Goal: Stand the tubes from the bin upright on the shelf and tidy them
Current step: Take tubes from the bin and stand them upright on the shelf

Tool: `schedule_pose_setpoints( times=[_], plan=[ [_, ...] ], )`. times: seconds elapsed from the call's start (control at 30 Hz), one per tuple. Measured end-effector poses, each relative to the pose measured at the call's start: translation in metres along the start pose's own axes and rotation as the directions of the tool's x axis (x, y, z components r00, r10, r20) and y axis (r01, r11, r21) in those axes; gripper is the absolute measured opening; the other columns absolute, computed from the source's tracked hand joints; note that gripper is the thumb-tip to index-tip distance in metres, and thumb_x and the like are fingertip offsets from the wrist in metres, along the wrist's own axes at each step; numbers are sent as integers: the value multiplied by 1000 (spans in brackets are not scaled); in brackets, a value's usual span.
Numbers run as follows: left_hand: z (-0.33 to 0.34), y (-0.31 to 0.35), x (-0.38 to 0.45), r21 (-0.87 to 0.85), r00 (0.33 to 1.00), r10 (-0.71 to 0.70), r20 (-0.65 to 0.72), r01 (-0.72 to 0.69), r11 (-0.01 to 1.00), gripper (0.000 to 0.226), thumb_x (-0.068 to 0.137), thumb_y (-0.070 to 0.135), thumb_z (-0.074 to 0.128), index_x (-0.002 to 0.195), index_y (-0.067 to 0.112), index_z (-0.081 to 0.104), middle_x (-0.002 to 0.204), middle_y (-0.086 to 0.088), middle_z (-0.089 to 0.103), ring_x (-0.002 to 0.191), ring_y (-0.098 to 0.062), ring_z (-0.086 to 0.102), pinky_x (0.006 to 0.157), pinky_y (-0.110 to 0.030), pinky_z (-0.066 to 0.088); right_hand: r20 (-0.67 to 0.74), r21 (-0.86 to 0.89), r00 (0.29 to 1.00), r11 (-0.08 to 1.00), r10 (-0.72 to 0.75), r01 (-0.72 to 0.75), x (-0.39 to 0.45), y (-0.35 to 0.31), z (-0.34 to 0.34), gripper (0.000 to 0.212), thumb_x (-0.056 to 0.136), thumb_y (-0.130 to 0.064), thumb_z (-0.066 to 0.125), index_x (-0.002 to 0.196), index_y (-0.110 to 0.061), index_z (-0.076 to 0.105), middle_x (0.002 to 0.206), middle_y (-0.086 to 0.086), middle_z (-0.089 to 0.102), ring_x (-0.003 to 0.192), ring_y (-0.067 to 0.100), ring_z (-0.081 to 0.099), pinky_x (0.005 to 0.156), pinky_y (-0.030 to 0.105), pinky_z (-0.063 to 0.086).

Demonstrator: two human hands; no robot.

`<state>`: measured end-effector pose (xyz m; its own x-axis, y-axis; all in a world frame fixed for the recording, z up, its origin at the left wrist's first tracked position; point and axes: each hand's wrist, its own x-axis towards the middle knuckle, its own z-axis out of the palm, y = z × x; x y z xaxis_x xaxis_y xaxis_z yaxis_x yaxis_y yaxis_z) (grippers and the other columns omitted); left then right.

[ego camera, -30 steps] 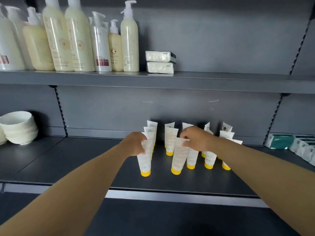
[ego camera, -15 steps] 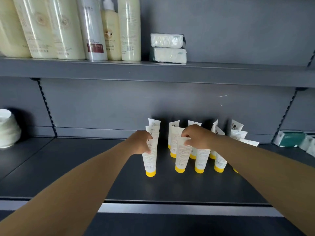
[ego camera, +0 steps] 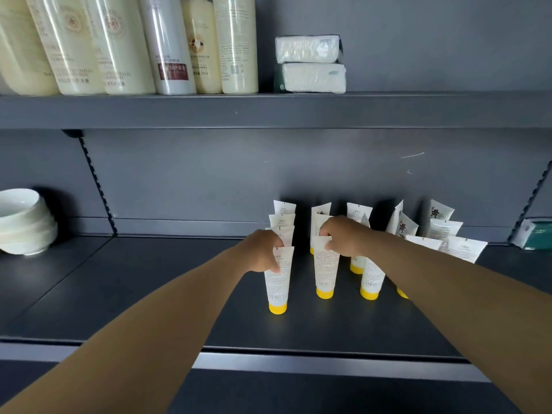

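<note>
Several white tubes with yellow caps stand cap-down in rows on the dark grey shelf (ego camera: 167,294). My left hand (ego camera: 261,252) grips the upper part of the front tube of the left row (ego camera: 277,282). My right hand (ego camera: 343,236) pinches the top edge of the front tube of the second row (ego camera: 325,271). More tubes stand behind, and further rows (ego camera: 372,279) reach to the right, partly hidden by my right forearm. The bin is out of sight.
Stacked white bowls (ego camera: 24,222) sit at the shelf's left end. A green pack (ego camera: 537,237) lies at the right end. The upper shelf (ego camera: 268,110) carries tall lotion bottles (ego camera: 176,43) and two wrapped white packs (ego camera: 310,64).
The view has moved closer and tilted down. Both hands stay on the same front tubes; the second-row tube now stands straighter.
</note>
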<state>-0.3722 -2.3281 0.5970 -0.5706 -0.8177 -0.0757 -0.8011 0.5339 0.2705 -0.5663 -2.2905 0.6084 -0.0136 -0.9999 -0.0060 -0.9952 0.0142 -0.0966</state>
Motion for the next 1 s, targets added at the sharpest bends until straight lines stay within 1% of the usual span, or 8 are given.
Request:
schedule_pose_setpoints(
  times=[0.1, 0.17, 0.27, 0.33, 0.4, 0.5, 0.77, 1.0],
  plan=[
    [0, -1, 0, -17, 1000, -6, 3, 6, 1000, 54, 80, 15, 73, 130, 12, 54, 131, -6, 57, 116, -24, 56, 91, -31, 50, 41, -19, 999, 1000, 9, -8, -1, 1, -4, 27, 91, -10, 56, 117, -4, 62, 116, 11, 63, 105, 24, 59, 86, 29, 47],
    [2, -1, 0, -23, 1000, -10, -2, 10, 1000, 55, 80, 15, 72, 131, 12, 53, 133, -6, 56, 117, -25, 56, 92, -31, 50, 39, -21, 999, 1000, 5, -4, -1, 2, -4, 28, 92, -11, 56, 118, -4, 61, 116, 10, 63, 105, 23, 59, 86, 28, 47],
    [4, -1, 0, -37, 1000, -14, -5, 14, 999, 57, 80, 14, 72, 133, 11, 51, 135, -6, 54, 119, -25, 55, 92, -31, 51, 22, -13, 1000, 1000, 3, -3, -1, 2, -2, 26, 92, -10, 56, 117, -5, 62, 113, 9, 64, 101, 21, 59, 78, 23, 44],
    [4, 0, 0, -47, 1000, -18, -6, 18, 999, 57, 81, 14, 71, 133, 12, 50, 135, -6, 54, 119, -25, 54, 91, -31, 49, 16, -14, 1000, 1000, 7, -7, -1, 3, -1, 26, 92, -9, 55, 117, -6, 62, 112, 9, 64, 99, 20, 60, 75, 22, 42],
    [5, 1, -1, -53, 1000, -21, -13, 20, 998, 57, 82, 13, 70, 135, 12, 49, 136, -6, 53, 121, -25, 53, 91, -30, 48, 13, -14, 1000, 1000, 6, -6, -1, 3, -1, 27, 91, -8, 55, 117, -6, 61, 113, 9, 64, 101, 21, 60, 77, 23, 44],
    [6, 1, -1, -54, 1000, -22, -13, 21, 998, 58, 82, 12, 70, 136, 12, 47, 138, -7, 51, 122, -26, 52, 91, -30, 48, 6, -19, 1000, 1000, 7, -7, -1, 3, 0, 30, 91, -7, 55, 120, -6, 60, 117, 10, 63, 104, 23, 60, 84, 26, 48],
    [8, 0, -5, -55, 1000, -16, -24, 15, 998, 59, 82, 11, 70, 137, 11, 46, 139, -7, 50, 122, -26, 53, 88, -28, 48, 6, -23, 1000, 1000, 15, -15, -4, 3, 0, 30, 91, -8, 55, 121, -4, 60, 117, 12, 63, 104, 24, 60, 88, 30, 50],
    [6, 1, -6, -49, 1000, -21, -16, 20, 999, 60, 83, 11, 69, 137, 12, 45, 139, -7, 50, 122, -26, 52, 89, -29, 47, 11, -24, 1000, 1000, 12, -12, -4, 2, -1, 28, 91, -10, 56, 117, -3, 62, 114, 12, 64, 101, 23, 61, 84, 29, 50]
  ],
)
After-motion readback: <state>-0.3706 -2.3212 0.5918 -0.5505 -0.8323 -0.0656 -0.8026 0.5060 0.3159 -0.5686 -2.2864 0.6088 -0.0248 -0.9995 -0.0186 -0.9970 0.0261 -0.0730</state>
